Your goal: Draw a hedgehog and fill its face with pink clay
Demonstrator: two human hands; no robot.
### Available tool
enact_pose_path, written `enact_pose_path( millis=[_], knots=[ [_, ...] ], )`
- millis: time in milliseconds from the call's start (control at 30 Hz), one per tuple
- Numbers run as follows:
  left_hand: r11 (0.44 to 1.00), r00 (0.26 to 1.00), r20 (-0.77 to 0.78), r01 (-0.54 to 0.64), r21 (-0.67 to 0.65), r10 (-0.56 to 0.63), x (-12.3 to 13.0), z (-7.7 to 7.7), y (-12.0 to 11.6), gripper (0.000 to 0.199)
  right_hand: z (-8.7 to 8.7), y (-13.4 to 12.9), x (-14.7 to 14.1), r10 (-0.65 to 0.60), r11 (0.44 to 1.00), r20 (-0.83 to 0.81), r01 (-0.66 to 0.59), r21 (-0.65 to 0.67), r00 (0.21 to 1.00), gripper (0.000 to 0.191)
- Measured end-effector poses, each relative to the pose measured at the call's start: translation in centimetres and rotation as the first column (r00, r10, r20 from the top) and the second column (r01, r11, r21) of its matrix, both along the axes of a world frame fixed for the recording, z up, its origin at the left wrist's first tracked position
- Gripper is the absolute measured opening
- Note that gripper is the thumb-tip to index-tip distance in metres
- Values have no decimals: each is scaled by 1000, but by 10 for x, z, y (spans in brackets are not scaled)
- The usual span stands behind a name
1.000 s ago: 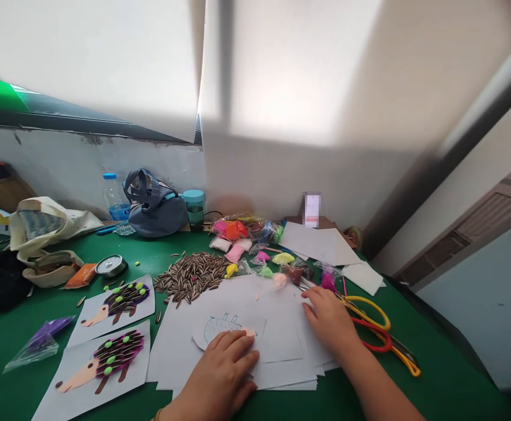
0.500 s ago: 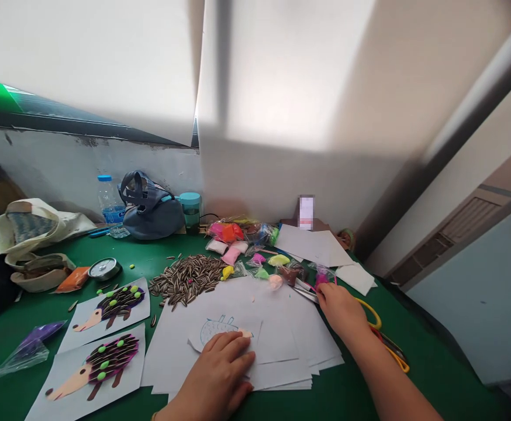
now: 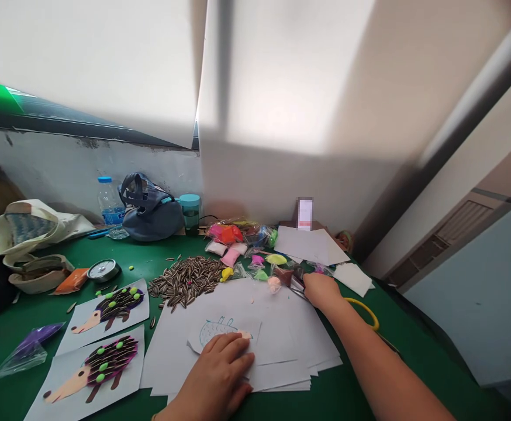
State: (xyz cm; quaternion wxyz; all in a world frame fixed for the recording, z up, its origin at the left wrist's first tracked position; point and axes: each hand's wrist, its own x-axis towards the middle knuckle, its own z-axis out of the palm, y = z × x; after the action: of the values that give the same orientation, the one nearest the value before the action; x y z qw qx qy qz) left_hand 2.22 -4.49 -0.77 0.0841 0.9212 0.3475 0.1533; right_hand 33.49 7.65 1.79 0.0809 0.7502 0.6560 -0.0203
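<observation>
Drawing [image 3: 211, 332]: held flat, apparently for steadiness, by the spread left hand [image 3: 215, 369] at six o'clock.
Scissors [image 3: 298, 285]: partly covered by the right hand [image 3: 324, 291] at two o'clock; grip cannot be told.

Green surface [image 3: 426, 339] lies open between its right edge and the right forearm [image 3: 378, 362], though a yellow scissor handle [image 3: 375, 317] juts beside the forearm. Toward the back edge, clay packets [image 3: 230, 257] bar the right hand [image 3: 323, 290]; sunflower seeds [image 3: 187, 282] stand beyond the left hand [image 3: 220, 368].
</observation>
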Motion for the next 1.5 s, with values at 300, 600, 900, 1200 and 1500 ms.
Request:
enact_pose_path(
  millis=[300,600,900,1200,1500],
  knots=[
    [998,998,33,49,41,-51,2,-3,-1,41,14,-23,-6,4,966,-14,-1,258,1000,16],
    [997,999,24,26,76,-28,2,-5,-1,33,4,-59,-65,159,979,-979,-146,141,125,15],
    [992,997,66,-33,119,25,4,-1,-3,41,-19,-67,-82,-49,975,-979,-223,-4,-197,38],
    [989,998,53,-43,138,36,8,-8,-7,37,-29,-72,-87,221,968,-969,-147,204,108,25],
    [988,998,24,-64,141,61,8,-10,-10,37,-29,-75,-92,401,910,-794,-300,287,457,18]
  ],
)
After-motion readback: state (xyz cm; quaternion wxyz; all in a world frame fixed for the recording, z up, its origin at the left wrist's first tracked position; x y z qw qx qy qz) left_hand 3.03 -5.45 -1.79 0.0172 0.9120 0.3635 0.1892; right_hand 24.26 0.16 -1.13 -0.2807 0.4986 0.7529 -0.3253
